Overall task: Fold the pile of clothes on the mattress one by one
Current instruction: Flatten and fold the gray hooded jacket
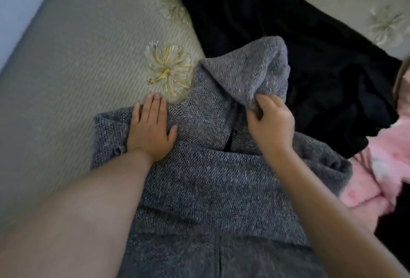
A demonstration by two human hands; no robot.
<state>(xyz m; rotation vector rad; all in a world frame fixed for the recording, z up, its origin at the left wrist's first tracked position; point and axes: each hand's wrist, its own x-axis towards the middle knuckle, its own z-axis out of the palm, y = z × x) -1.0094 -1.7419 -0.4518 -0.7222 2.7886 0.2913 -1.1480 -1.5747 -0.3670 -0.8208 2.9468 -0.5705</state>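
Grey knitted garment (199, 189): spread on the mattress (66, 100), long axis running from the bottom edge of the view up and away from the person; its lower part is cut off by the frame. Left hand (150, 129): flat, fingers straight, pressing the garment's left side. Right hand (271, 122): fingers curled, gripping a raised fold of the same knit, lifted and turned over toward the middle. Black garment (288, 44): lies beyond, touching the grey one, partly under it; shape hard to make out. Pink clothing (381, 166): crumpled at right, blurred, cut off by the edge. Mattress cover: grey-green, with printed flowers (168, 69).
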